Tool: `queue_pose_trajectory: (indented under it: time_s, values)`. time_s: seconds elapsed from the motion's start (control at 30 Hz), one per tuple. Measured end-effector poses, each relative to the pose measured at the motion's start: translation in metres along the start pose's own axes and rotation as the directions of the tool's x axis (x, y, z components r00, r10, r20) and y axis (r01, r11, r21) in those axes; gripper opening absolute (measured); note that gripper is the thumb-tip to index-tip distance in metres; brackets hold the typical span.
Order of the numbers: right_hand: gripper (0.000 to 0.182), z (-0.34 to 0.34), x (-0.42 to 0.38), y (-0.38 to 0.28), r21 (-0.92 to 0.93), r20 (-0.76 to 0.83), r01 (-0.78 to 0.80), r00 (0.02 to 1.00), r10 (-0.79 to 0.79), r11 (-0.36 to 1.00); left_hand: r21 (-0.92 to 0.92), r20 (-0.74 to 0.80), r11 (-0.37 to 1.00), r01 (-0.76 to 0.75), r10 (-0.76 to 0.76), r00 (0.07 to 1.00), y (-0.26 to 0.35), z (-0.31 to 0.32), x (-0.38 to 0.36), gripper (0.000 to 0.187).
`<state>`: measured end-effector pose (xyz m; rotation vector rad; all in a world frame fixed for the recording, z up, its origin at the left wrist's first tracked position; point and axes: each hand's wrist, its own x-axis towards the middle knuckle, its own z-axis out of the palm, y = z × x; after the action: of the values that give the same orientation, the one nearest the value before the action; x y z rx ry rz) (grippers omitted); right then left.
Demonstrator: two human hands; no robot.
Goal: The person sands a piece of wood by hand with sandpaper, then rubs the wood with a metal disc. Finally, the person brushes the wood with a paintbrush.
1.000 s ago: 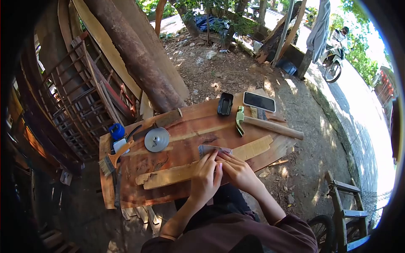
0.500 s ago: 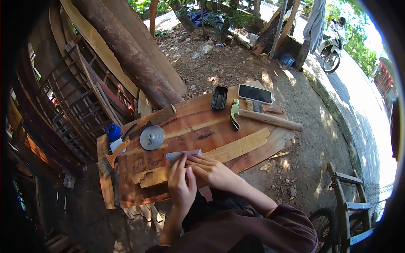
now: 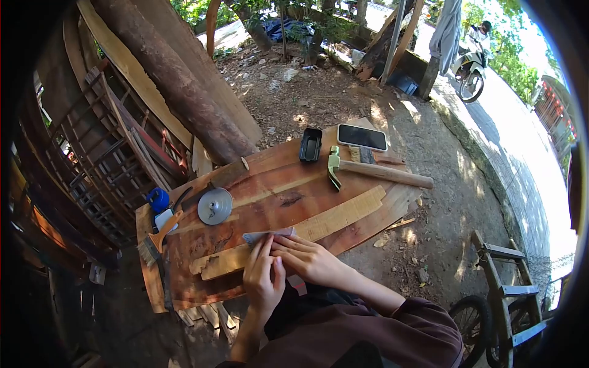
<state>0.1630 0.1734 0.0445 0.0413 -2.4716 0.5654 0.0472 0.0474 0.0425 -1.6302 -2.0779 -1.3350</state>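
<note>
On a pale wooden strip [image 3: 343, 216], both my hands meet at a small grey-white folded sheet [image 3: 283, 232] that looks like sandpaper. My left hand [image 3: 264, 279] grips the sheet's near left part with its fingers pointing forward. My right hand [image 3: 310, 260] lies across the right part, fingers together and pressing the sheet. The fingers hide much of the sheet. The strip rests on a reddish-brown wood slab [image 3: 261, 211]; its left end is ragged.
On the slab are a metal disc [image 3: 215, 207], a claw hammer [image 3: 383, 173], a phone [image 3: 362, 137], a black tray [image 3: 311, 145] and a brush [image 3: 362, 154]. An orange-handled brush [image 3: 161, 236] and a blue-capped bottle [image 3: 158, 199] sit left. A ladder [image 3: 509, 290] stands right.
The view has shifted slightly, so the slab and tools sit a little to the left. Both hands remain on the folded sheet, in nearly the same pose.
</note>
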Motion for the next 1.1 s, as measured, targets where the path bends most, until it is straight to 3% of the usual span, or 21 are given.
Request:
queue_pose_trajectory:
  time_s: [0.2, 0.5, 0.57, 0.9, 1.1]
  values:
    - [0.036, 0.012, 0.01, -0.005, 0.054, 0.051, 0.086, 0.995, -0.089, 0.995, 0.061, -0.041, 0.998, 0.021, -0.019, 0.999, -0.003, -0.013, -0.013, 0.017]
    - [0.042, -0.052, -0.046, 0.026, -0.13, -0.022, -0.118, 0.993, 0.116, 0.985, -0.099, 0.107, 0.978, -0.184, 0.194, 0.975, 0.03, 0.057, 0.023, 0.014]
    - [0.044, -0.056, -0.05, 0.026, -0.158, -0.045, -0.159, 0.987, 0.153, 0.975, -0.146, 0.133, 0.966, -0.212, 0.231, 0.964, 0.031, 0.062, 0.024, 0.023]
    - [0.046, -0.046, -0.042, 0.021, -0.139, -0.057, -0.121, 0.992, 0.114, 0.983, -0.183, 0.191, 0.963, -0.198, 0.233, 0.954, 0.022, 0.041, 0.018, 0.015]
    - [0.044, -0.009, -0.012, 0.005, 0.007, 0.021, 0.028, 0.999, -0.029, 1.0, -0.054, 0.131, 0.994, -0.093, 0.099, 0.986, 0.003, -0.002, -0.007, 0.013]
